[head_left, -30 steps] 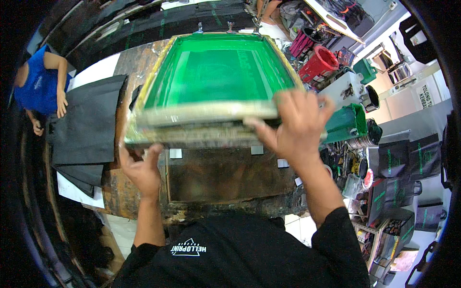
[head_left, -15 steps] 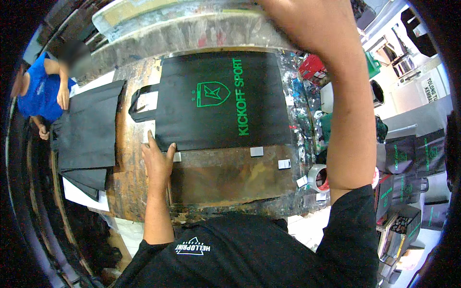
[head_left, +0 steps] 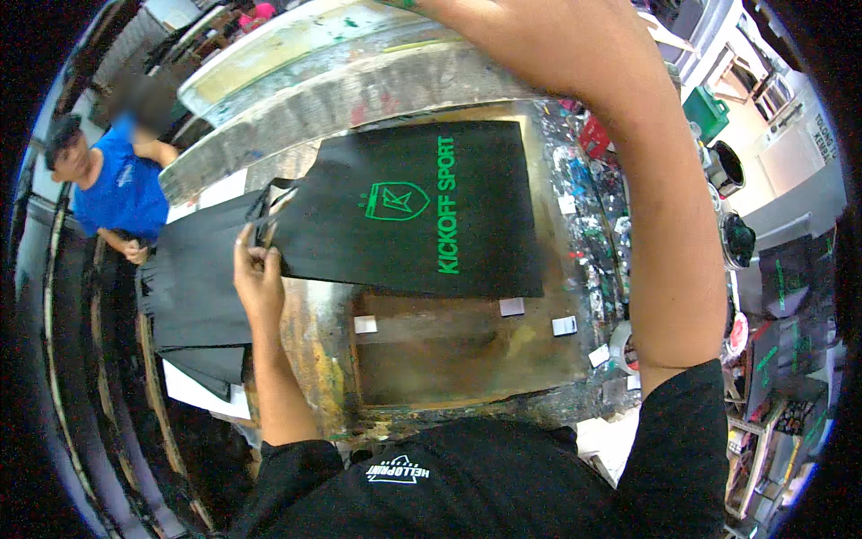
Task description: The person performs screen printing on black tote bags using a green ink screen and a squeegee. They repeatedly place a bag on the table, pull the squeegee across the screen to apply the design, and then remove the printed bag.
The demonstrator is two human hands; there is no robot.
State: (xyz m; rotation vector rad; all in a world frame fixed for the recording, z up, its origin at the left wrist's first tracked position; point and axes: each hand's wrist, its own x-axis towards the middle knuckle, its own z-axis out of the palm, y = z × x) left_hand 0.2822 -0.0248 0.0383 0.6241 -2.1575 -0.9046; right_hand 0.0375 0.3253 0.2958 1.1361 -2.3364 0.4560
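Left hand (head_left: 258, 272) pinches the black bag (head_left: 409, 216) at its handle end; right hand (head_left: 516, 31) up high, cropped, grip impossible to tell.

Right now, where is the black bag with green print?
In the head view, the printed black bag is near the centre, between the left hand and the table's paint-spattered right side.
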